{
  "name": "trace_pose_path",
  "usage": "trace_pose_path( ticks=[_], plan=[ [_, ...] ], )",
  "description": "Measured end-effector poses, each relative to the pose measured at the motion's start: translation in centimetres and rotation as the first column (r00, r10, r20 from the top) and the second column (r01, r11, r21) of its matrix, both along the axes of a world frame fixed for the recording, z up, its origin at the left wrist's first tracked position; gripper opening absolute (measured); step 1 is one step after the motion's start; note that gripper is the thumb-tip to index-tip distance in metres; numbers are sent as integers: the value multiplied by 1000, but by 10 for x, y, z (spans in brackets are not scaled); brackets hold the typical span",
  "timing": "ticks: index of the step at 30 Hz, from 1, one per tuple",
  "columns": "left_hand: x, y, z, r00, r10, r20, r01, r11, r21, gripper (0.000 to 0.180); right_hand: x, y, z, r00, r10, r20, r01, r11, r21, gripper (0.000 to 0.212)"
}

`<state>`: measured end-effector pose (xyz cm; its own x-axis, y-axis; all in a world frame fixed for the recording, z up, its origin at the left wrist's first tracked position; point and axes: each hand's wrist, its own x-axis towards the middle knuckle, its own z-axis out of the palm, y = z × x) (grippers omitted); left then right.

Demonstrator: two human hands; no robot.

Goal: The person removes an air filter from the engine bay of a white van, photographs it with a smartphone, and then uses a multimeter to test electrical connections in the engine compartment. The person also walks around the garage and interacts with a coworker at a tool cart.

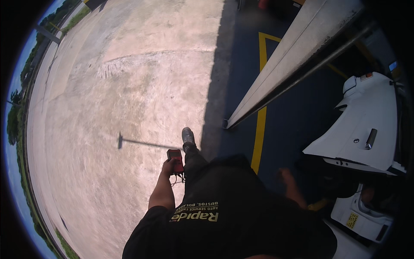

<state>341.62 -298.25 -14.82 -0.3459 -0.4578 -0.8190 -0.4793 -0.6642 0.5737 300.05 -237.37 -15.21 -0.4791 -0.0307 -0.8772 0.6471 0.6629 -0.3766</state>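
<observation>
My left hand is wrapped round a handheld meter with a red and black case. Thin leads dangle from its lower end. I hold it low in front of me, over the sunlit concrete and beside my leg. In the shade, my right hand hangs out to my right side, away from the things near it. It is dark and smeared, so its fingers do not show clearly. Nearest to it is an open white vehicle door with a dark handle.
A tall pale pillar rises from the dark blue floor ahead on the right. A yellow line runs past its base. Bright concrete spreads ahead and left. More white vehicle bodywork is close at my lower right.
</observation>
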Motion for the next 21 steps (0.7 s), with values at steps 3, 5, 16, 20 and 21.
trace_pose_path(
  ticks=[3, 5, 16, 20, 21],
  plan=[
    [18, -57, -29, 993, -39, 112, 36, 999, 25, 51, -3, -84, -13, 999, 36, 9, -36, 998, 54, 35],
    [23, -121, -31, 981, -46, 187, 36, 998, 57, 43, 29, -159, -15, 992, 94, 80, -101, 990, 98, 32],
    [-88, -463, 26, 936, -335, -110, 347, 819, 457, 45, 26, -453, 3, 798, 586, 137, -601, 759, 252, 37],
    [-256, -509, 22, 829, -525, 193, 465, 839, 283, 44, -3, -510, -6, 906, 302, 297, -348, 931, 112, 41],
    [-303, -515, 21, 800, -567, 197, 512, 816, 267, 44, -15, -523, -12, 918, 221, 330, -255, 965, 62, 42]
  ],
)
